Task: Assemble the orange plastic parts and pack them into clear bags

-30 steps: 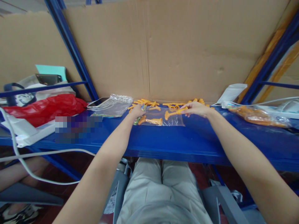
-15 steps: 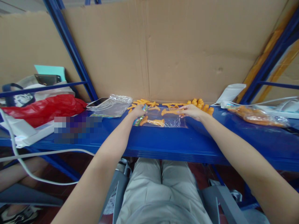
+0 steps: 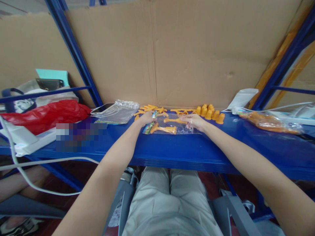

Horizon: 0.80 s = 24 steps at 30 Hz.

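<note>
My left hand (image 3: 147, 118) is closed on the colourful printed end of a clear plastic bag (image 3: 181, 129), which lies on the blue table. An orange plastic piece (image 3: 165, 130) with a flared end rests at the bag's front part. In my right hand (image 3: 196, 122), the fingers grip a second, long orange plastic piece (image 3: 173, 120) by its right end. It lies level over or inside the bag; I cannot tell which. Behind my left hand is a pile of small orange pieces (image 3: 150, 107). Several orange cups (image 3: 208, 114) stand just beyond my right hand.
Flat clear bags (image 3: 124, 113) and a phone (image 3: 105, 108) lie left. A filled bag of orange parts (image 3: 268, 120) is at the right. A red plastic bag (image 3: 54, 113) and a white power strip (image 3: 36, 141) sit far left. Cardboard (image 3: 192, 55) walls the back.
My right hand has moved slightly left and down with the long orange piece, bringing it further over the bag. The bag's front orange piece has shifted slightly right. My left hand stays nearly still.
</note>
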Each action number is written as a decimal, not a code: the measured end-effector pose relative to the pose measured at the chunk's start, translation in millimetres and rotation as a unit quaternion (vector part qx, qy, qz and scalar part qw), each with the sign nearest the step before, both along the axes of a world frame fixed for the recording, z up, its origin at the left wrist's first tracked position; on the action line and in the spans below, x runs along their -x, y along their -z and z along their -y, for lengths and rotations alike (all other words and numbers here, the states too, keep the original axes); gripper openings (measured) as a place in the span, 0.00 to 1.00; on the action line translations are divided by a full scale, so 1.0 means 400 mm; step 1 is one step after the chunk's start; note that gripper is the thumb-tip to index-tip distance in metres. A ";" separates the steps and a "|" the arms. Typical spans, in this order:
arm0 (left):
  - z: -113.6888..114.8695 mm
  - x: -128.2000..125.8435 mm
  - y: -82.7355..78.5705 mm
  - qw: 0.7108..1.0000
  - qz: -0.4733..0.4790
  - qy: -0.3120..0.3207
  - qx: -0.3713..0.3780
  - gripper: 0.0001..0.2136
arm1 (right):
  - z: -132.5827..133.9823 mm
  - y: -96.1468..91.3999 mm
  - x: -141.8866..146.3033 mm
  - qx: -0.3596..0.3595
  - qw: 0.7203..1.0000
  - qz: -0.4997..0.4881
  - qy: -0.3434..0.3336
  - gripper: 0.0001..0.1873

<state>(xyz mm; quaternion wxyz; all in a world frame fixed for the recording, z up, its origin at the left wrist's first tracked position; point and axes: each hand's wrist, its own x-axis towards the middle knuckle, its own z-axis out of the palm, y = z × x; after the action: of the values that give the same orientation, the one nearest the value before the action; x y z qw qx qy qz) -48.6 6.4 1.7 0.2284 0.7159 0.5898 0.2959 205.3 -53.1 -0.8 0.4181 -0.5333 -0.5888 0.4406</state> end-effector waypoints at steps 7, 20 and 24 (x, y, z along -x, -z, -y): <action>0.017 -0.010 -0.008 0.998 0.036 0.042 0.030 0.20 | 0.012 -0.007 0.010 0.033 0.996 -0.077 -0.040 0.09; 0.029 -0.011 -0.020 0.996 0.023 0.078 0.024 0.22 | 0.016 0.000 0.025 -0.018 0.999 -0.025 -0.009 0.09; 0.028 -0.008 -0.021 0.996 -0.006 0.086 0.013 0.25 | 0.016 0.004 0.029 -0.044 0.999 0.006 0.006 0.11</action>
<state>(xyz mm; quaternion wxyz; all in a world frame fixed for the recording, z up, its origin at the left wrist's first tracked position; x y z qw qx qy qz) -45.5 -4.7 10.0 0.2589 0.7623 0.5314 0.2636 193.8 -59.5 -2.3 0.4400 -0.5207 -0.6070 0.4085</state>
